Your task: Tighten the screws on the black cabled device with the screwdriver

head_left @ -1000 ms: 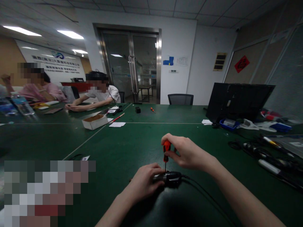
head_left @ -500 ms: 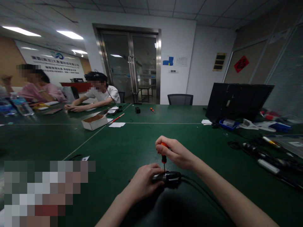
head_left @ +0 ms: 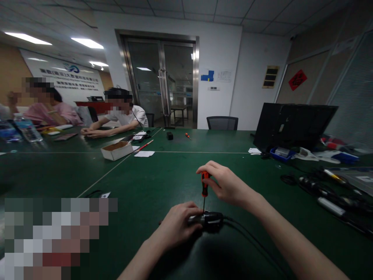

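My left hand [head_left: 182,223] is closed around a dark cylindrical device with a cable [head_left: 214,221], pressing it against the green table [head_left: 140,194]. The cable runs from its right end toward me. An orange-and-black screwdriver [head_left: 205,184] stands nearly upright, its thin shaft reaching down to the top of the device beside my left fingertips. My right hand [head_left: 223,182] grips the handle from above, thumb and fingers around its upper end. Where the tip meets the device is too small to make out.
To the right lie black cables and tool-like devices [head_left: 329,202], a blue tray [head_left: 281,153] and a monitor [head_left: 294,126]. A white box [head_left: 116,151], a small screwdriver [head_left: 188,136] and a black block [head_left: 169,135] sit farther back. Two people sit at the far left; a pixelated area covers the lower left.
My right hand has risen slightly and turned, its fingers now looser and more stretched over the handle, which shows more. My left hand and the device stay in place.
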